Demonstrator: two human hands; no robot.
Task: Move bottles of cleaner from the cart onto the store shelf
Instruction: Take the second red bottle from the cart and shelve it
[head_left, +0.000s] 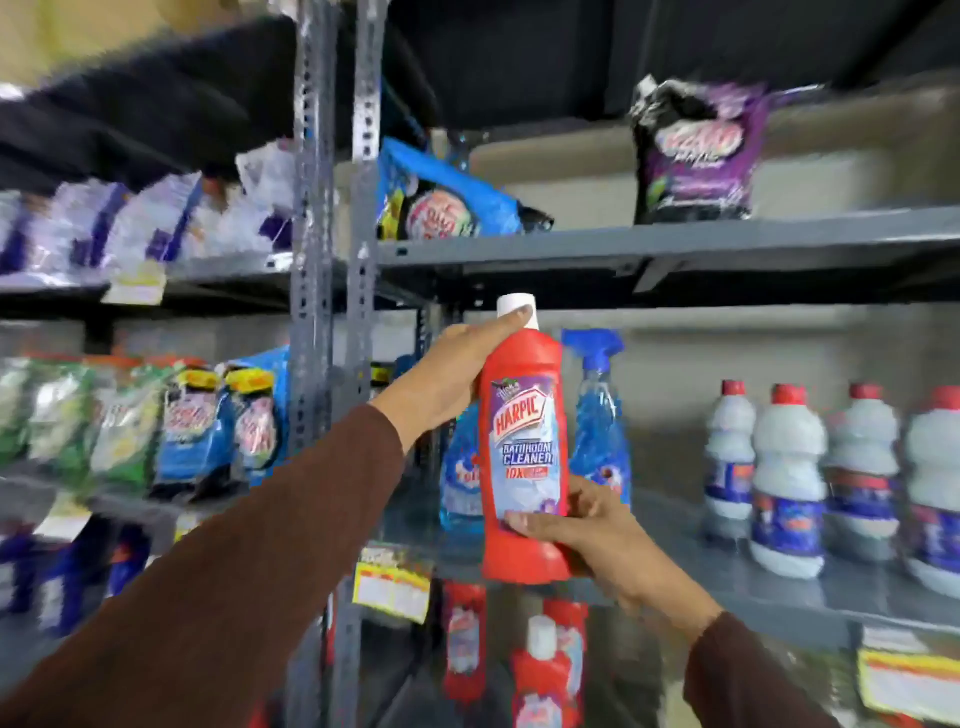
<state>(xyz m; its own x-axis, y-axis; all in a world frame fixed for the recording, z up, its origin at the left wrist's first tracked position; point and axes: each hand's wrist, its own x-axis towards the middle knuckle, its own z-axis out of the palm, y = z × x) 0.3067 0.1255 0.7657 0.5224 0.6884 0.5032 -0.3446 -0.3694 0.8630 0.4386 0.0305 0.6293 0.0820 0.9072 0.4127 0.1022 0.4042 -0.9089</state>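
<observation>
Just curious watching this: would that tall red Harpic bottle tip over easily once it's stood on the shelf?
Probably somewhat: the red Harpic bottle is tall and narrow. It looks like rigid plastic, so it likely won't flex. Both hands, left hand and right hand, steady it, hinting at some weight.

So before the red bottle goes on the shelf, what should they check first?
1. Both hands hold the red bottle: ok. Left hand is near the cap, right hand at the base.
2. Bottle upright: ok, only slightly tilted.
3. White cap in place: ok. Whether it is tight: cannot tell.
4. Free room on the middle shelf: ok. There is a bare stretch between the blue spray bottle and the white bottles.
5. Label facing out: ok.
</observation>
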